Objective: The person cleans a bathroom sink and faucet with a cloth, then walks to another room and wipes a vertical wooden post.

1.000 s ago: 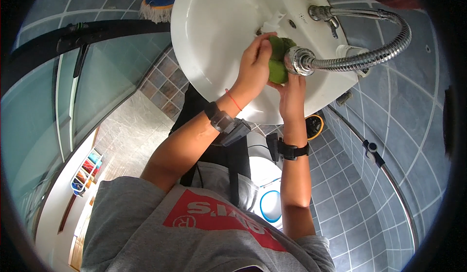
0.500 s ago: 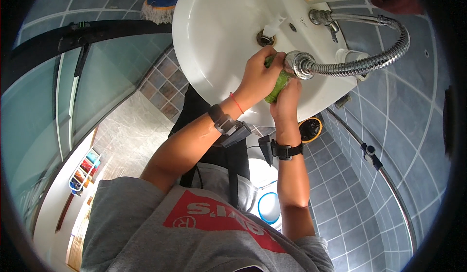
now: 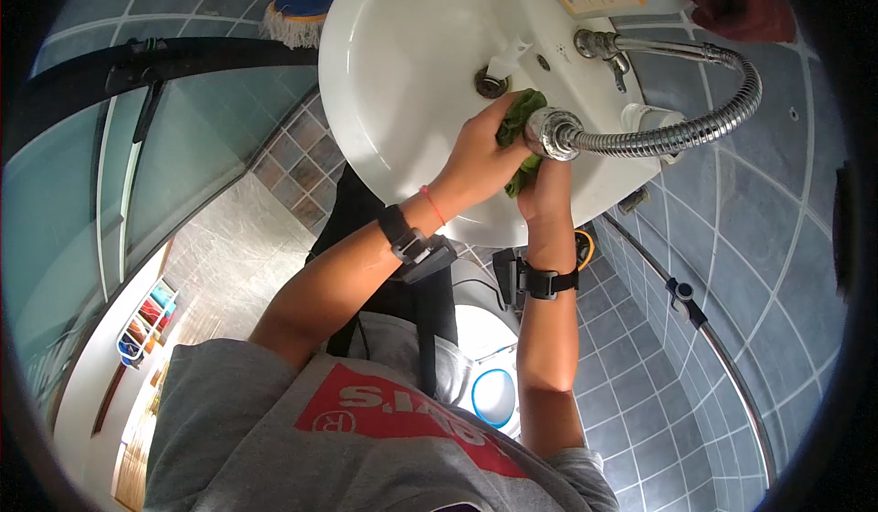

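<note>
Over the white washbasin (image 3: pixel 402 73), both my hands close around a green cloth (image 3: pixel 517 118). My left hand (image 3: pixel 480 150) grips the cloth from the left. My right hand (image 3: pixel 546 187) holds it from below, right under the chrome spray head (image 3: pixel 551 132) of a ribbed metal hose (image 3: pixel 695 132). The cloth is bunched between the hands and partly hidden by the fingers. The basin's drain (image 3: pixel 489 82) lies just beyond the cloth.
A chrome tap (image 3: pixel 604 47) and a white container (image 3: pixel 654 118) stand on the basin's rim. A blue-and-white brush (image 3: pixel 293 13) lies at the left of the basin. A glass partition (image 3: pixel 110 173) stands at the left, a grey tiled wall with a rail (image 3: pixel 695 315) at the right.
Both hands and the cloth have shifted a little toward the basin's near rim, and the cloth is more squeezed between them. The spray head stays just above the cloth.
</note>
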Motion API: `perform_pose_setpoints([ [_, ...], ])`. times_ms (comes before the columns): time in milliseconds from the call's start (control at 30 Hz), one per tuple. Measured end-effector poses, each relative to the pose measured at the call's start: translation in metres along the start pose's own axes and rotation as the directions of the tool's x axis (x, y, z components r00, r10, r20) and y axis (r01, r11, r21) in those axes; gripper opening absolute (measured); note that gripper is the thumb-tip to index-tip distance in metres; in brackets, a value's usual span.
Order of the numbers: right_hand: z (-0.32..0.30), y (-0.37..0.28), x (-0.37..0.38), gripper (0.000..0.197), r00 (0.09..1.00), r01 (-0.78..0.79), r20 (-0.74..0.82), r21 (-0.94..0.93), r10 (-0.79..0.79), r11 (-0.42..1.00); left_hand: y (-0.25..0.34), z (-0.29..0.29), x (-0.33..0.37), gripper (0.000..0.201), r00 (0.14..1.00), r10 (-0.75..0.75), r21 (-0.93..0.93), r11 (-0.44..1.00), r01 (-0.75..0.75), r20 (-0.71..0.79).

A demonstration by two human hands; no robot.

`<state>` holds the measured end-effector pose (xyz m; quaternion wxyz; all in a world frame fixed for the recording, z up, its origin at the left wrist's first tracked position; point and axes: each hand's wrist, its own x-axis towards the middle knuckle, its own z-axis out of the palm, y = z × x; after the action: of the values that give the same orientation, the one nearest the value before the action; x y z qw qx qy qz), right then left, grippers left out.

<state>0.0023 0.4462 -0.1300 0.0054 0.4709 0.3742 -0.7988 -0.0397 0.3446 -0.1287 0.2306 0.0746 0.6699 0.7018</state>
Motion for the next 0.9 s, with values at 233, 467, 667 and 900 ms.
perform_pose_setpoints([
  [233,0.002,0.027,0.0,0.027,0.989,0.136,-0.067,0.012,-0.135,0.991,-0.009,0.009,0.008,0.02,0.974,-0.193,-0.233,0.959,0.161,-0.121],
  [467,-0.022,0.044,0.011,0.028,0.852,0.46,-0.022,-0.444,-0.523,0.769,-0.013,0.014,0.007,0.028,0.853,-0.519,-0.76,0.573,0.307,-0.047],
  [667,-0.016,0.03,0.002,0.033,0.93,0.336,0.009,-0.432,-0.368,0.837,-0.031,0.011,0.003,0.027,0.842,-0.519,-0.78,0.583,0.226,-0.144],
  [900,-0.003,0.021,-0.003,0.03,0.991,0.122,-0.024,-0.192,-0.128,0.974,-0.019,0.011,-0.005,0.025,0.977,-0.193,-0.224,0.96,0.169,-0.092],
])
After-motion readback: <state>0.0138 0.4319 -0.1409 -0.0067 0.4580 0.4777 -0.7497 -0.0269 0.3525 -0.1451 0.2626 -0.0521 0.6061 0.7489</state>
